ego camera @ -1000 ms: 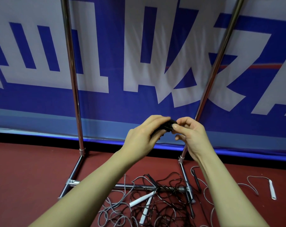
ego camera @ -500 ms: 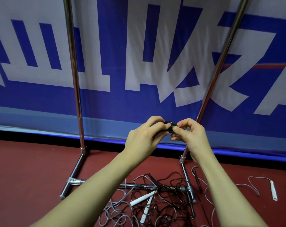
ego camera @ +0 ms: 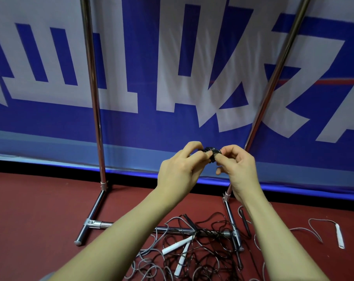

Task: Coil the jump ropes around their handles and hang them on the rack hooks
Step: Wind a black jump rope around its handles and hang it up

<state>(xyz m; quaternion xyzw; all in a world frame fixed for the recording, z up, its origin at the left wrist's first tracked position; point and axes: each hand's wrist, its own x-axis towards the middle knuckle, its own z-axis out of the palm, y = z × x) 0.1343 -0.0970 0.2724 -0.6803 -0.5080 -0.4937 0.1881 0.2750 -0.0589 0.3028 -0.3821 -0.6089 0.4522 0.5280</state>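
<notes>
Could spring loose: slack turns or a slipped pinch would let the coil unwind and drop onto the tangle below. No hooks in view, so the hang means reaching up unseen. Held chest-high before the blue banner: black coiled rope bundle, small, dark, tightly wound, mostly hidden by fingers. Left hand and right hand both pinched on it. Below on the red floor, loose ropes with white handles across the rack base.

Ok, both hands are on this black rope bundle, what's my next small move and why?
Probably tuck the loose end in, then lift it toward a hook. Both hands pinch the black bundle, which looks tightly wound; no hooks show here, only the rack poles.
</notes>
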